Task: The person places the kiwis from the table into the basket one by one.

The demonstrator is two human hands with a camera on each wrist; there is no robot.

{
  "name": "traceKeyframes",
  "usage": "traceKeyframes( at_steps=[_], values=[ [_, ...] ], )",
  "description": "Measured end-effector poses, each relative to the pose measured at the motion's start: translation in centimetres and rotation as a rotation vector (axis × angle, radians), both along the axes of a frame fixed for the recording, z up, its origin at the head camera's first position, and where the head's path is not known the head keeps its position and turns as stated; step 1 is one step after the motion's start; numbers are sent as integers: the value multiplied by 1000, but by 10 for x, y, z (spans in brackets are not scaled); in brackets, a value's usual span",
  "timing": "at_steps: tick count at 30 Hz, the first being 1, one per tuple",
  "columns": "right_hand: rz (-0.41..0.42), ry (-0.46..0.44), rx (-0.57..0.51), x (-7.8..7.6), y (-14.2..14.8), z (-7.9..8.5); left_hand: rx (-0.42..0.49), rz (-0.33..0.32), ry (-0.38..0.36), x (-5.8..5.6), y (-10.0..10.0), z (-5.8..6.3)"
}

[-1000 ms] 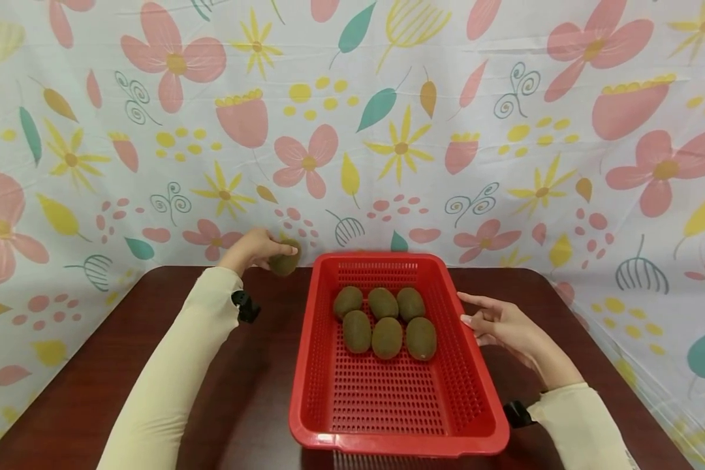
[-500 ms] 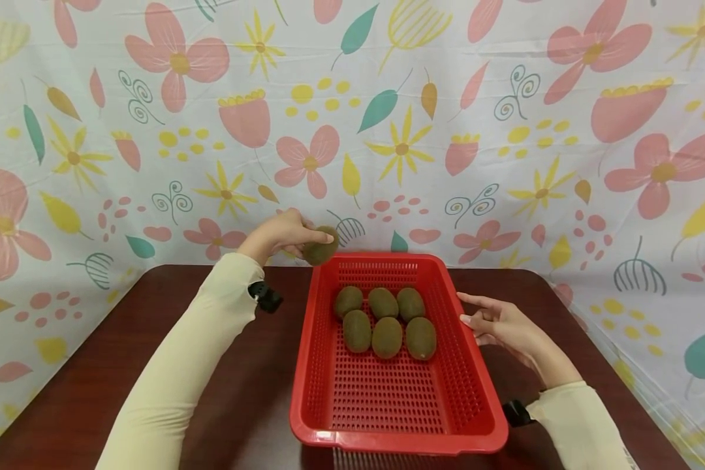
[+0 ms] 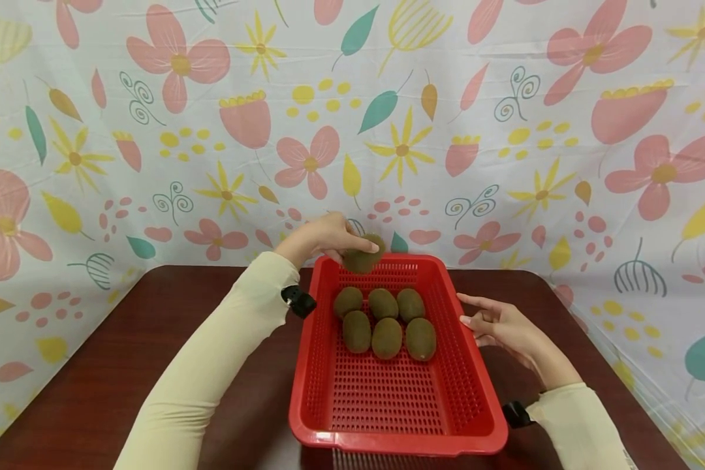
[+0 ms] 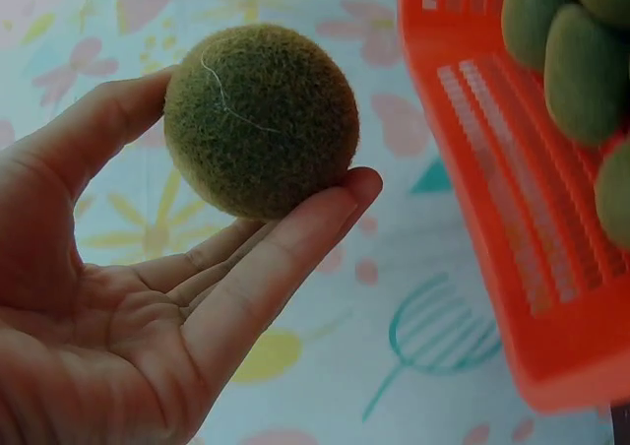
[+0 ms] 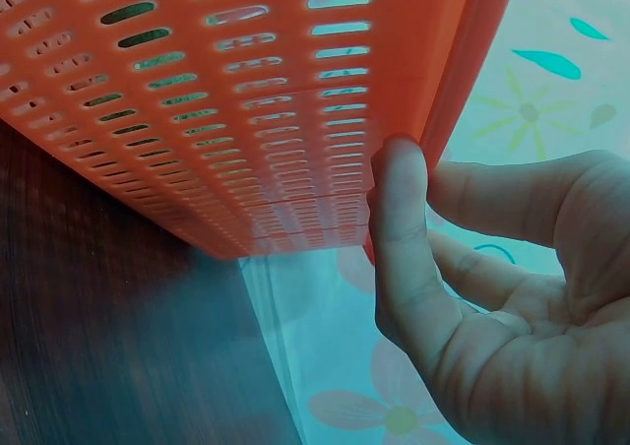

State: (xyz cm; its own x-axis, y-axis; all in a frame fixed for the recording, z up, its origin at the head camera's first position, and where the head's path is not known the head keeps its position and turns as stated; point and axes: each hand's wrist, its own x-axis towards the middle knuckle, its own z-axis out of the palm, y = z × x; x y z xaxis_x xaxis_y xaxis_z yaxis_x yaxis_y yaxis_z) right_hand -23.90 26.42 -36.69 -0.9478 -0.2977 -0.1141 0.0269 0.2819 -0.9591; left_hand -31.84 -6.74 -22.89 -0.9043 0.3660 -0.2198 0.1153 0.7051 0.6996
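My left hand [image 3: 329, 236] pinches a brown fuzzy kiwi [image 3: 363, 254] between thumb and fingers, held above the far left part of a red plastic basket [image 3: 388, 442]. In the left wrist view the kiwi [image 4: 261, 120] shows its rounded end, with a pale thread on it. Several other kiwis [image 3: 387, 338] lie in two rows in the basket's far half. At the basket's right side, my right hand [image 3: 505, 329] touches the outer rim with its fingertips. The right wrist view shows one finger [image 5: 399, 189] against the wall just under the rim.
The basket stands on a dark brown wooden table [image 3: 123, 352]. Behind the table hangs a white cloth [image 3: 352, 98] printed with flowers and leaves. Black straps with small devices [image 3: 298, 301] are worn on both wrists.
My left hand has carried the kiwi rightward, from beside the basket's far left corner to over its far end. My right hand and the basket have stayed in place.
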Motion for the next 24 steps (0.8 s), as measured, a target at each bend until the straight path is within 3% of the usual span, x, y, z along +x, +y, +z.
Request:
traceKeyframes(
  at_steps=[8,12,17,24],
  values=[
    [-3,1,1,0,1,0,38,-189,-70,12,37,-15],
    [-2,-9,6,0,0,0,-30,-263,-93,18,52,-28],
    [-4,-7,-6,-1,0,-1,-80,-331,-134,24,67,-46],
    [-14,-17,5,0,0,1,-151,-378,-179,32,83,-70]
  ],
)
